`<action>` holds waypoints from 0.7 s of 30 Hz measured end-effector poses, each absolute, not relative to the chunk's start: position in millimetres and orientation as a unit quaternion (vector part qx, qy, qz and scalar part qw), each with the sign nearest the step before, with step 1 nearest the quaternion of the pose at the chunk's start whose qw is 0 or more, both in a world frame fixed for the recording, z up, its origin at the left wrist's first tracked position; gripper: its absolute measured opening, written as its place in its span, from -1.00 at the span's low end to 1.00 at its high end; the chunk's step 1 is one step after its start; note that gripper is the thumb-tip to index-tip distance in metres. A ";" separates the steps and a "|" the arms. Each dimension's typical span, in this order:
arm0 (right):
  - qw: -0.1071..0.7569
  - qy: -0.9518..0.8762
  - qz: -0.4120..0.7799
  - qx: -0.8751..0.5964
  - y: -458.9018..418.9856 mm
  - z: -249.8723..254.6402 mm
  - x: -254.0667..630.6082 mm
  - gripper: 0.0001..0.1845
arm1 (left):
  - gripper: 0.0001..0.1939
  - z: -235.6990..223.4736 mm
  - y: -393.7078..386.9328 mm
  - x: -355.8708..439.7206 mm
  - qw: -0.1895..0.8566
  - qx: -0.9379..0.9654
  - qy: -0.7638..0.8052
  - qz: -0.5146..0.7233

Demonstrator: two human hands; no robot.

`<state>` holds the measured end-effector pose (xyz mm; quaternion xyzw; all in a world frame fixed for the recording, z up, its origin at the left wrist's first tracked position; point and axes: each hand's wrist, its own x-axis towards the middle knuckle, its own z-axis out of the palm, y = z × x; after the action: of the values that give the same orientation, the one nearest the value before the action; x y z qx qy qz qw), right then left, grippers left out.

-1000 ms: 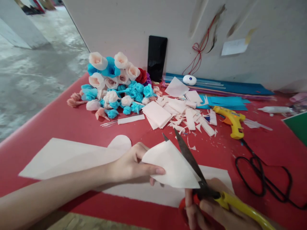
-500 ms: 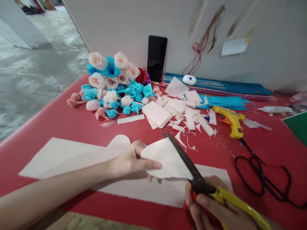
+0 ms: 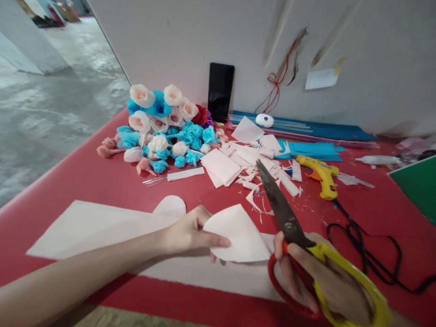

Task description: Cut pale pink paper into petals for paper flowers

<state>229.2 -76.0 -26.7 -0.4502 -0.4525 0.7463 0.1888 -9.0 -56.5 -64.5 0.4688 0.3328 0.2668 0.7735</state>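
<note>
My left hand [image 3: 190, 234] pinches a folded, pale pink paper piece [image 3: 238, 234] with a rounded top edge, holding it just above the red table [image 3: 85, 181]. My right hand [image 3: 316, 281] grips scissors [image 3: 289, 222] with red and yellow handles. Their blades are closed and point up and away, just to the right of the paper and clear of it. A large pale pink sheet [image 3: 91, 227] lies flat under my left forearm.
A heap of pink, blue and red paper flowers [image 3: 163, 127] sits at the back left. Paper strips and scraps [image 3: 245, 163] lie in the middle. A yellow glue gun [image 3: 322, 175] with black cord [image 3: 368, 254], blue sheets [image 3: 313, 147] and a black phone [image 3: 220, 91] stand farther back.
The scissors closed along the paper's right edge, then came away to the right with blades shut. A thin offcut now lies on the table. The paper's top edge is rounded.
</note>
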 end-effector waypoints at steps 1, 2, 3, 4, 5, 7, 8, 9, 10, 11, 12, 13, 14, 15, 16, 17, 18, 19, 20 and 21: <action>0.219 -0.471 0.709 -0.478 -72.7 -24.1 229.0 -0.55 | -0.81 -63.8 -56.4 -8.4 0.772 0.471 0.337 0.262; 0.246 -0.490 0.662 -0.511 -68.6 -21.3 229.4 -0.57 | -0.82 -62.9 -56.6 -7.8 0.770 0.472 0.342 0.259; 0.265 -0.514 0.604 -0.548 -63.5 -18.3 230.3 -0.59 | -0.83 -62.0 -57.0 -7.2 0.768 0.471 0.347 0.258; 0.263 -0.550 0.547 -0.574 -57.3 -15.3 231.4 -0.61 | -0.84 -61.2 -57.6 -6.6 0.767 0.470 0.351 0.259; 0.256 -0.590 0.478 -0.598 -50.2 -12.6 232.6 -0.63 | -0.84 -60.7 -58.3 -6.1 0.767 0.467 0.354 0.260; 0.178 -0.733 0.252 -0.606 -34.0 -10.0 233.9 -0.65 | -0.83 -61.0 -59.8 -5.2 0.768 0.464 0.356 0.263; 0.166 -0.752 0.204 -0.605 -25.7 -10.8 233.5 -0.72 | -0.82 -61.8 -60.5 -4.8 0.767 0.463 0.358 0.263; 0.156 -0.759 0.178 -0.607 -17.7 -13.2 232.4 -0.76 | -0.81 -62.8 -61.1 -4.5 0.766 0.463 0.361 0.262; 0.147 -0.764 0.152 -0.609 -10.2 -17.0 230.5 -0.79 | -0.80 -63.9 -61.7 -4.3 0.764 0.464 0.364 0.263; 0.137 -0.771 0.133 -0.608 -3.6 -21.8 228.1 -0.81 | -0.79 -65.0 -62.3 -4.2 0.762 0.464 0.368 0.263; 0.128 -0.777 0.119 -0.605 2.2 -27.2 225.5 -0.82 | -0.79 -65.8 -63.0 -4.1 0.761 0.461 0.371 0.265; 0.122 -0.780 0.105 -0.605 6.9 -32.4 223.0 -0.83 | -0.78 -66.4 -63.6 -4.0 0.761 0.459 0.374 0.266; 0.119 -0.783 0.096 -0.603 10.8 -36.9 220.7 -0.83 | -0.77 -66.6 -64.3 -3.9 0.761 0.456 0.377 0.267; 0.119 -0.787 0.090 -0.599 13.6 -40.3 218.9 -0.83 | -0.76 -66.5 -65.1 -3.6 0.760 0.454 0.379 0.269; 0.123 -0.791 0.086 -0.593 15.5 -42.3 217.6 -0.83 | -0.75 -66.2 -65.8 -3.3 0.760 0.453 0.381 0.269; 0.129 -0.797 0.086 -0.584 16.5 -42.5 216.7 -0.81 | -0.73 -65.9 -66.5 -3.0 0.758 0.453 0.383 0.270; 0.138 -0.804 0.088 -0.572 16.4 -41.1 216.2 -0.78 | -0.72 -65.6 -67.1 -2.6 0.757 0.452 0.385 0.273; 0.151 -0.810 0.090 -0.559 15.2 -38.1 215.7 -0.76 | -0.71 -65.5 -67.5 -2.2 0.755 0.450 0.389 0.276; 0.167 -0.816 0.094 -0.546 12.8 -33.6 215.2 -0.75 | -0.70 -65.6 -67.8 -2.0 0.752 0.449 0.394 0.280; 0.186 -0.820 0.100 -0.533 8.9 -28.1 214.4 -0.77 | -0.70 -65.9 -67.9 -1.8 0.748 0.448 0.399 0.285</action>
<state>214.4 8.9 -28.1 -0.5328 -0.8195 0.1003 0.1857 -1.8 -67.9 -65.9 0.4476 0.3990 0.2854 0.7477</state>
